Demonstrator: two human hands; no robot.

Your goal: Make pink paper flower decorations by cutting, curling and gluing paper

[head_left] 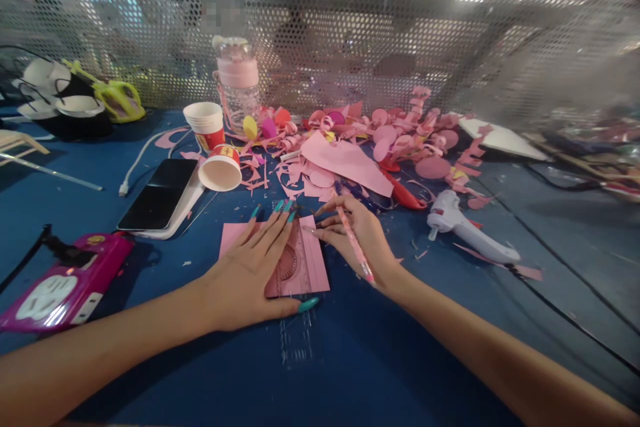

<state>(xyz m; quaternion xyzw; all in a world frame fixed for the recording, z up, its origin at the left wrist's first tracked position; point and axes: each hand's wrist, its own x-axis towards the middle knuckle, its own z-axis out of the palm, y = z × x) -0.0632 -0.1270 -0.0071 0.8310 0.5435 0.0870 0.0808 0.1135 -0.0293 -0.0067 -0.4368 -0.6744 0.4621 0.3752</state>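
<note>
My left hand (250,270) lies flat with fingers stretched over a pink sheet of paper (320,273) and a clear plastic ruler (297,343). The ruler has a round protractor pattern, and its near end sticks out past the paper onto the blue table. Its far end is partly hidden under my fingertips. In my right hand (363,237), at the paper's right edge, is a pink patterned pencil (354,243), slanting away from me. I cannot make out whether its tip touches anything. Right behind the hands lie pink paper scraps (345,163).
Left are a phone (159,193), paper cups (220,169) and a magenta power strip (70,280). A clear bottle with a pink lid (239,83) stands behind. Right lie red-handled scissors (404,192) and a corded white glue gun (470,230). A perforated metal screen (340,20) closes the back.
</note>
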